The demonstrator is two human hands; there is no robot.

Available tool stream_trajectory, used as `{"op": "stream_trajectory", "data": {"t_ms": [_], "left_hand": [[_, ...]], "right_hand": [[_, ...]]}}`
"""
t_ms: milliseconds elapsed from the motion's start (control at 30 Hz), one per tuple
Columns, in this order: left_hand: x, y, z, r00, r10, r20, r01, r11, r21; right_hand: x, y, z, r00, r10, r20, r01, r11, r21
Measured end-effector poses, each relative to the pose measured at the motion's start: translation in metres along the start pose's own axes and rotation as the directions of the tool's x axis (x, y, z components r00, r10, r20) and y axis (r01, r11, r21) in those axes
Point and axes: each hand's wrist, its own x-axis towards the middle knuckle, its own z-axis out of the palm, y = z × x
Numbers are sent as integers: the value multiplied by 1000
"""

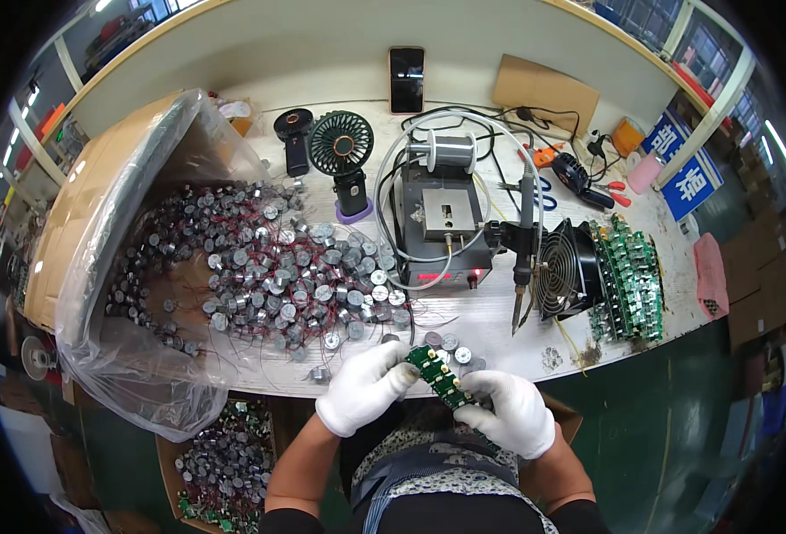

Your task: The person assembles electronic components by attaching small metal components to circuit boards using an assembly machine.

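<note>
Both my hands wear white gloves and hold a green circuit board strip (440, 374) between them, just over the table's front edge. My left hand (366, 392) pinches its upper left end between thumb and fingers. The lower right end is gripped by my right hand (510, 413), whose fingers partly cover it. Small pale and metallic parts dot the board's face. Right behind the board lie several loose round silver motors (450, 342). A large heap of the same kind of motors (290, 276), with thin red wires, spreads across the table's left half.
A plastic-lined cardboard box (99, 191) lies tipped at left. Behind my hands stand a soldering station (446, 214), a solder spool (451, 151), a soldering iron (524, 258) and a black fan (566, 271). Stacked circuit boards (633, 285) sit at right. Another box (175, 481) is below.
</note>
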Motion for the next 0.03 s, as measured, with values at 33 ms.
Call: {"op": "stream_trajectory", "data": {"t_ms": [33], "left_hand": [[4, 10, -7, 997, 29, 70, -42, 980, 196]], "right_hand": [[1, -3, -4, 999, 21, 31, -21, 1000, -4]]}}
